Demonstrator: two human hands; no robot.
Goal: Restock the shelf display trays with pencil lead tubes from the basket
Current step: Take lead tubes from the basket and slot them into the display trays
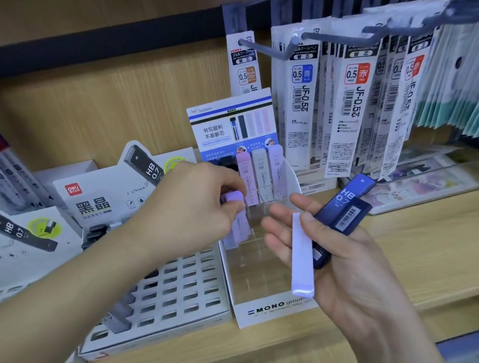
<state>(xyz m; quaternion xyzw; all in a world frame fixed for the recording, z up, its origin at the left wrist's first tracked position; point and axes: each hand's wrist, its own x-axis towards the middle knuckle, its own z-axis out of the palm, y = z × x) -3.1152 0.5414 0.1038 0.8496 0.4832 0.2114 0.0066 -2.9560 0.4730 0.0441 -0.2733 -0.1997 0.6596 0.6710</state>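
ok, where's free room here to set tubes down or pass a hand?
Free: bare shelf right of the MONO tray, in front of the flat packets; the tray's front compartments, in front of three pastel tubes; right-side slots of the white grid tray. Crowded: hanging refill packs above, Deli boxes at left, left hand and right hand over the MONO tray.

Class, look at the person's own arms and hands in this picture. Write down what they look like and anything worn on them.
Both are bare: the left hand and right hand wear no gloves, and the left forearm and right forearm show no sleeves. No watch, ring or bracelet is visible.
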